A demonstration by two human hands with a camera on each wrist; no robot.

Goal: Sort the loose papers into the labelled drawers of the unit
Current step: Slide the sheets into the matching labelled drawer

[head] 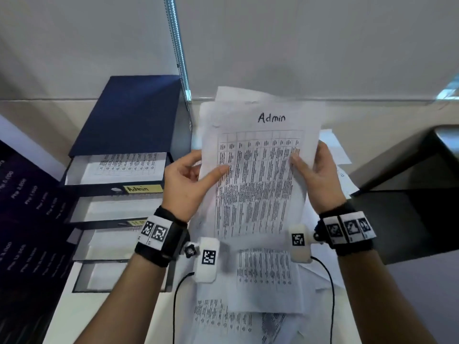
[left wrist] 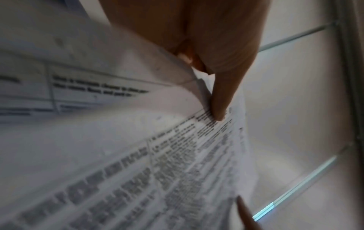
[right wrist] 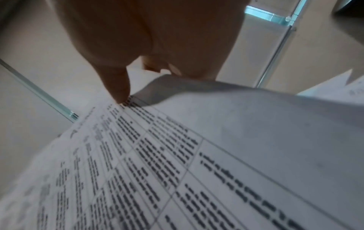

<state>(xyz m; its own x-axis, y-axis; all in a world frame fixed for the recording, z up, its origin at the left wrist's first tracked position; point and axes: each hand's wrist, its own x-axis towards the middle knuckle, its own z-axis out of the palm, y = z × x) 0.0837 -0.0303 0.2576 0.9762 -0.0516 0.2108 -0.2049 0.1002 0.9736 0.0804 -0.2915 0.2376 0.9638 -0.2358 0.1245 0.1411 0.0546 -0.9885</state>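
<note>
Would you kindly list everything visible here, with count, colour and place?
Held papers: a few sheets, white, top one headed Admin, raised between both hands.
Loose papers: a pile, white, on the table under the hands.
Drawer unit: one, dark blue, at left; four drawers pulled out.
Admin drawer: top one, open, a printed sheet inside.
Dark poster: one, far left.
Left hand: pinches the sheets' left edge.
Right hand: pinches the right edge.
</note>
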